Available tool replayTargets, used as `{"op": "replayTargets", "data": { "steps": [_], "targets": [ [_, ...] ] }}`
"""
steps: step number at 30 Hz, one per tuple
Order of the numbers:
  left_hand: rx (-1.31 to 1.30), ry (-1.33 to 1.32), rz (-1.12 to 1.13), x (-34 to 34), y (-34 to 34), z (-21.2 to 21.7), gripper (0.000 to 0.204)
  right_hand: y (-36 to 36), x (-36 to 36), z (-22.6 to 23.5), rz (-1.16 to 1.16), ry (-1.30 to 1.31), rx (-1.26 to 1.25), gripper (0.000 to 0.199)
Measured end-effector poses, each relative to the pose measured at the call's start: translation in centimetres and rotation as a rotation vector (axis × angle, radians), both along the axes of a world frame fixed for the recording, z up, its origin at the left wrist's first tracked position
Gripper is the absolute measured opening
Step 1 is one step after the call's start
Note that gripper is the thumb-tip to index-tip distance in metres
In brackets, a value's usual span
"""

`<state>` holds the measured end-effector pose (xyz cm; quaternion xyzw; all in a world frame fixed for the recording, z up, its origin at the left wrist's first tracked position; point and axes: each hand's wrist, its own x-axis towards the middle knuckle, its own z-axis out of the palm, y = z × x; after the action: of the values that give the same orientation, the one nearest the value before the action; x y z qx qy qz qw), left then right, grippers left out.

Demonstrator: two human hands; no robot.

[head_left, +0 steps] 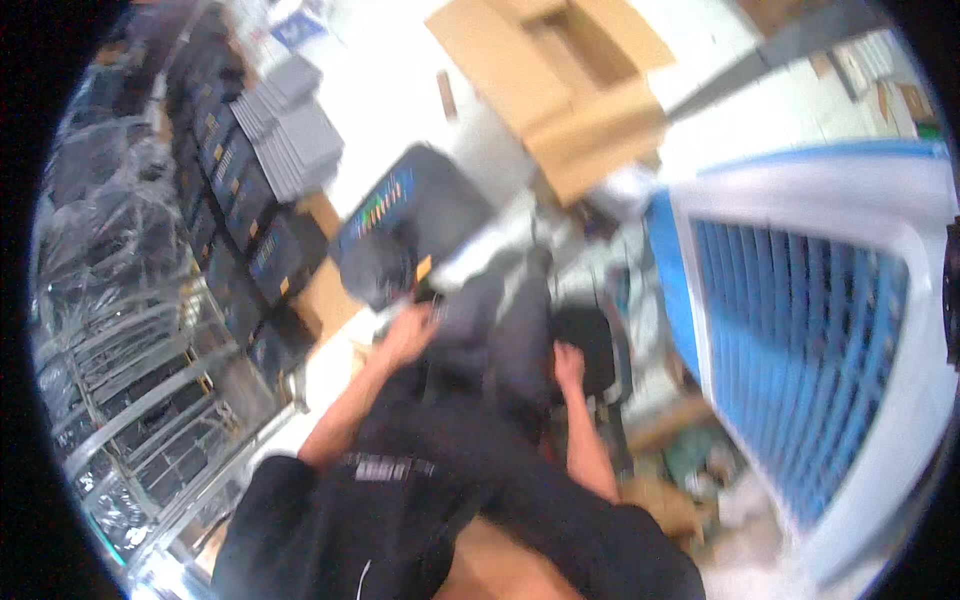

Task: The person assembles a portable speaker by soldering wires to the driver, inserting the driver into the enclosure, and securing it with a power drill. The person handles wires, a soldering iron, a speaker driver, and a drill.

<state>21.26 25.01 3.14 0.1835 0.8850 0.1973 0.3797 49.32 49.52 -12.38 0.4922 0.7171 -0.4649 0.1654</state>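
Note:
My left hand (410,335) is at the near side of a black box (440,205) with a coloured print and a small orange label. A dark rounded thing (378,268) lies against that box, close to my fingers; blur hides whether they touch it. My right hand (568,367) hangs beside my leg, in front of a black padded thing that looks like a chair seat (590,340). Its fingers are smeared by motion, so a grip cannot be made out. Both forearms come up from black sleeves.
An open cardboard box (560,125) stands ahead. Stacked black boxes (235,190) and grey flat pieces (290,135) are on the left, beside a metal rack (150,370) with plastic-wrapped goods. A large blue-and-white slatted crate (800,330) rises at the right.

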Motion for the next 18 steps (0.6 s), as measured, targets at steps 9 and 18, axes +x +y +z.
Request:
{"op": "replayTargets", "data": {
  "steps": [9,18],
  "targets": [
    [-0.259,-0.119,0.207,3.0,-1.8,0.4,0.029,6.7,5.6,-11.1,0.404,-0.387,-0.086,0.043],
    [0.021,0.020,-0.179,0.6,1.0,-14.3,0.018,13.2,15.3,-22.9,0.245,-0.797,0.094,0.105]
  ]
}}
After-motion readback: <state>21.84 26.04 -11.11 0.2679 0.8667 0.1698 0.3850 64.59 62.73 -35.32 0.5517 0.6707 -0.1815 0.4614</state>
